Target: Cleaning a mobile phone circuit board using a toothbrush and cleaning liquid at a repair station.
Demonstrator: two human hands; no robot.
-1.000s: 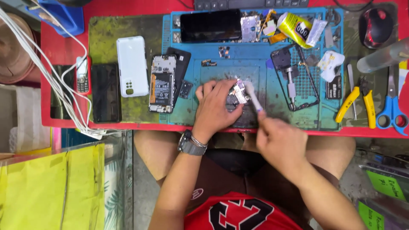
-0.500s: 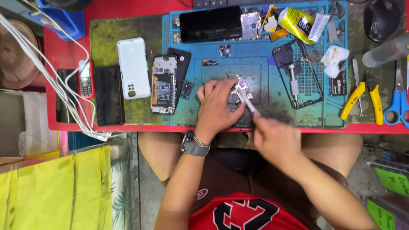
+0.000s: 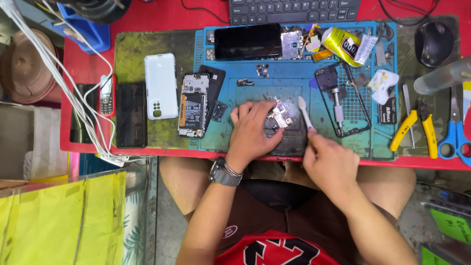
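I look down at my red table (image 3: 88, 59), going left to right. At the far left lie white cables (image 3: 64, 73), a small keypad phone (image 3: 106, 95) and a dark phone (image 3: 131, 114) face up. Next comes a white phone back cover (image 3: 161, 86), then an opened phone (image 3: 193, 105) with its battery and boards bare, on the left edge of a blue repair mat (image 3: 294, 78).

My left hand (image 3: 252, 130) rests in the middle of the mat, fingers curled to pin down a small circuit board (image 3: 280, 117), which shows beside my fingertips on a dark, grimy patch of the mat. Just right of it, my right hand (image 3: 329, 162) is closed around the handle of a small white brush (image 3: 305, 112); its head points away from me, lifted a little clear of the board.

Farther right lie a phone frame (image 3: 343, 98), a yellow glue tube (image 3: 343, 45), yellow-handled cutters (image 3: 414, 125) and blue scissors (image 3: 454, 140).

Judging by this, the phone is already stripped and the board out; brushing seems midway, and everything waits loose, unassembled.
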